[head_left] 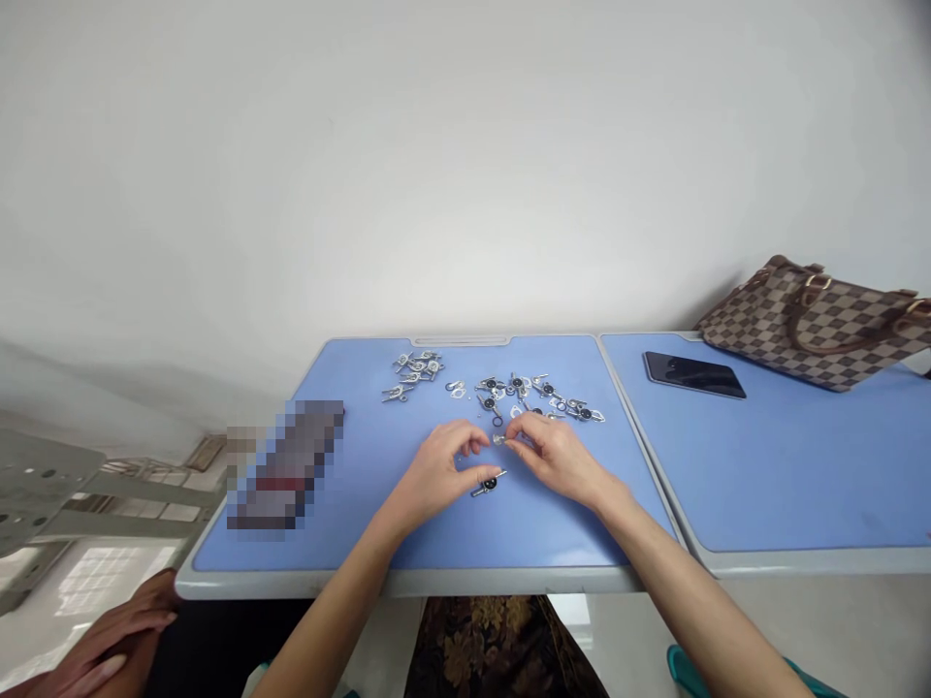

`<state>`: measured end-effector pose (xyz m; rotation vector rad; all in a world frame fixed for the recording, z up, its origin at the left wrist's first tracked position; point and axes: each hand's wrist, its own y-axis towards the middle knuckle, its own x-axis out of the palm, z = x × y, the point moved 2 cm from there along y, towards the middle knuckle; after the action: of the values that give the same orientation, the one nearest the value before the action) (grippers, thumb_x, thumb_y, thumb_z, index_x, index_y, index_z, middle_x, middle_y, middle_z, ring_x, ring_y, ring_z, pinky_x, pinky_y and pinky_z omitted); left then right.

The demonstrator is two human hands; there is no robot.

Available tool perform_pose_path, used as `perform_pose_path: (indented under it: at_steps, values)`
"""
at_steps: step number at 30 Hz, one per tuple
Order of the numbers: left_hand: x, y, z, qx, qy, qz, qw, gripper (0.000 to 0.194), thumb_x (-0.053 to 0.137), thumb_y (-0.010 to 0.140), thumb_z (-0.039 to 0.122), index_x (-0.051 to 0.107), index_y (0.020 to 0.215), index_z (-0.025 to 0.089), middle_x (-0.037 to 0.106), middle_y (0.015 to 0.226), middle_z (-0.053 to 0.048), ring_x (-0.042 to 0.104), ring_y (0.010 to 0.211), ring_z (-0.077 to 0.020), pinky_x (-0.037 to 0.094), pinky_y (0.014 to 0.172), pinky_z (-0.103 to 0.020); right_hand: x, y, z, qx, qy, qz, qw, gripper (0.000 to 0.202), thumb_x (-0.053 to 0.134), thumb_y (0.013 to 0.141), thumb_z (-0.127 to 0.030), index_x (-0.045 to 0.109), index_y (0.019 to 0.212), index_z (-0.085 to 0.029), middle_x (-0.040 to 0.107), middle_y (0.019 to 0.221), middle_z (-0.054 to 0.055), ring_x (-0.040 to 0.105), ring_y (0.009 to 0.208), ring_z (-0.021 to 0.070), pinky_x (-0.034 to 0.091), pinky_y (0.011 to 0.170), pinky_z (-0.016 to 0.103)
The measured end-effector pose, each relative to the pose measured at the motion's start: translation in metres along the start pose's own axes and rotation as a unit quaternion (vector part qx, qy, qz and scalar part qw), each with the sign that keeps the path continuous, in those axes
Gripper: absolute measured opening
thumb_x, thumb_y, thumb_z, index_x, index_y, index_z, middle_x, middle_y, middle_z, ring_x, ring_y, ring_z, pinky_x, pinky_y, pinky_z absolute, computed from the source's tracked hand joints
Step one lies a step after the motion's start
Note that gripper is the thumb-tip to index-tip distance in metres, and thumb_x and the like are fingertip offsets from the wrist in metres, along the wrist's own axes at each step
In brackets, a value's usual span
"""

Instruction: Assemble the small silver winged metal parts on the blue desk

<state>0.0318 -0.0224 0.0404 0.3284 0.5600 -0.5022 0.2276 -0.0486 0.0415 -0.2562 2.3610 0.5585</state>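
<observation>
My right hand [549,454] pinches a small pale metal part [498,439] between thumb and forefinger, over the blue desk. Facing it, my left hand [443,467] has its thumb and fingers apart, with nothing between them. Just below the fingertips lies a small metal piece with a black round centre [489,484]. Beyond my hands are several similar black-centred pieces [490,401], with loose rings and thin plates among them. Farther left sits a cluster of silver metal pieces [420,367] without black centres.
A blurred-out flat object [295,465] lies on the desk's left side. On the adjoining desk [786,485] are a black phone [694,375] and a checkered handbag [821,325]. Another person's hands [120,635] rest at lower left. A pale wall [465,174] stands behind the desks.
</observation>
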Motion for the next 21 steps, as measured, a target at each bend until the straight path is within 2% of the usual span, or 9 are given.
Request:
perform_pose_path:
  at_steps: [2, 5, 9, 21]
  values:
    - [0.003, -0.009, -0.001, 0.032, 0.107, -0.042, 0.993, 0.029, 0.077, 0.075, 0.041, 0.060, 0.088, 0.021, 0.062, 0.085, 0.000, 0.056, 0.084, -0.0201, 0.039, 0.080, -0.034, 0.003, -0.002, 0.000, -0.001, -0.026, -0.057, 0.998, 0.009, 0.056, 0.092, -0.016, 0.063, 0.089, -0.021, 0.066, 0.082, 0.001, 0.057, 0.069, 0.0146, 0.041, 0.064, 0.026]
    - [0.009, -0.018, -0.004, 0.049, 0.181, -0.066, 0.980, 0.026, 0.076, 0.077, 0.037, 0.058, 0.086, 0.020, 0.064, 0.090, -0.001, 0.057, 0.087, -0.0215, 0.037, 0.081, -0.036, 0.008, -0.005, -0.005, -0.018, -0.028, -0.112, 0.993, 0.009, 0.058, 0.091, -0.016, 0.064, 0.087, -0.021, 0.067, 0.079, 0.000, 0.056, 0.065, 0.0131, 0.040, 0.063, 0.025]
    - [0.012, -0.020, -0.008, 0.058, 0.178, -0.080, 0.979, 0.012, 0.069, 0.085, 0.031, 0.062, 0.089, 0.022, 0.065, 0.093, -0.001, 0.058, 0.090, -0.0208, 0.036, 0.081, -0.035, 0.012, -0.007, -0.009, -0.033, -0.031, -0.132, 0.990, 0.010, 0.058, 0.090, -0.015, 0.065, 0.086, -0.021, 0.066, 0.079, 0.000, 0.055, 0.063, 0.0125, 0.039, 0.060, 0.024]
    - [0.013, -0.018, -0.007, 0.051, 0.162, -0.089, 0.981, 0.002, 0.063, 0.087, 0.022, 0.063, 0.089, 0.023, 0.064, 0.096, -0.002, 0.057, 0.094, -0.0208, 0.037, 0.084, -0.034, 0.018, -0.008, -0.009, -0.040, -0.076, -0.128, 0.988, 0.012, 0.059, 0.087, -0.009, 0.058, 0.081, -0.020, 0.062, 0.076, -0.001, 0.049, 0.059, 0.0111, 0.030, 0.056, 0.023]
